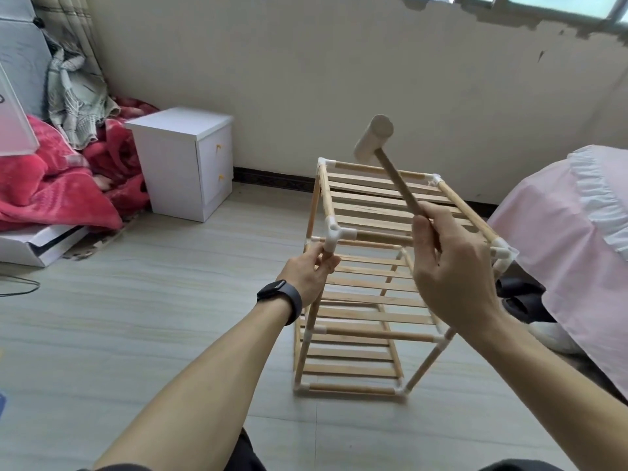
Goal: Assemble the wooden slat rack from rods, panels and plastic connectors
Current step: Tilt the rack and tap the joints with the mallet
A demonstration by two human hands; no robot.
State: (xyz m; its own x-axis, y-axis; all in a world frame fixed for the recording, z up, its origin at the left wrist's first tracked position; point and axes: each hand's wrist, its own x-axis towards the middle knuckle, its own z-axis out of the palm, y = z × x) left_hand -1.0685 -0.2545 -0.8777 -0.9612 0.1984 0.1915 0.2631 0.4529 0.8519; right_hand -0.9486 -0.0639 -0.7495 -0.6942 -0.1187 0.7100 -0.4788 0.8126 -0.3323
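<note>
The wooden slat rack [367,287] stands upright on the floor, several slatted tiers joined by rods and white plastic connectors. My left hand [311,275] grips the near-left upright rod just below the top corner connector [334,234]. My right hand [455,266] holds the handle of a small wooden mallet [373,136], whose head is raised above the rack's top tier, tilted up and to the left. My right hand hides part of the top front rod and the near-right upright.
A white bedside cabinet [185,161] stands against the wall to the left. Red blankets [68,178] and a flat box [37,244] lie at far left. A pink-covered bed [577,232] is close on the right, with dark slippers [520,297] beside it.
</note>
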